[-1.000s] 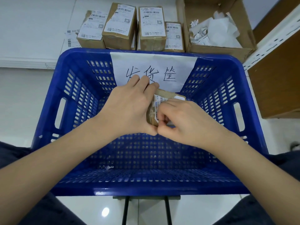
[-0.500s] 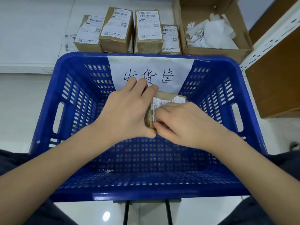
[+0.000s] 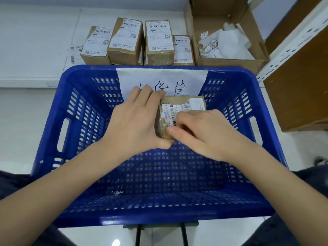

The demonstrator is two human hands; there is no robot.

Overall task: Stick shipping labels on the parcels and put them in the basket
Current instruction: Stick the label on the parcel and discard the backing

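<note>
A small brown cardboard parcel (image 3: 177, 103) with a white shipping label (image 3: 173, 112) on its top is held over the blue plastic basket (image 3: 71, 157). My left hand (image 3: 134, 121) grips the parcel's left side, fingers over its far edge and thumb at its near corner. My right hand (image 3: 202, 132) lies on the parcel's top, fingertips pressing on the label near its left end. Most of the label is hidden under that hand. Beyond the basket stand several labelled brown parcels (image 3: 127, 39) in a row.
A white paper sign (image 3: 195, 80) with handwriting hangs on the basket's far wall. An open cardboard box (image 3: 230, 59) with crumpled white backing paper sits at the back right. A brown shelf unit (image 3: 298, 82) stands to the right. Loose label sheets (image 3: 74, 55) lie at the left of the parcels.
My right hand's fingers have slid along the label toward the right and near edge, uncovering more of its barcode. The left hand keeps its hold; the view has tilted slightly.
</note>
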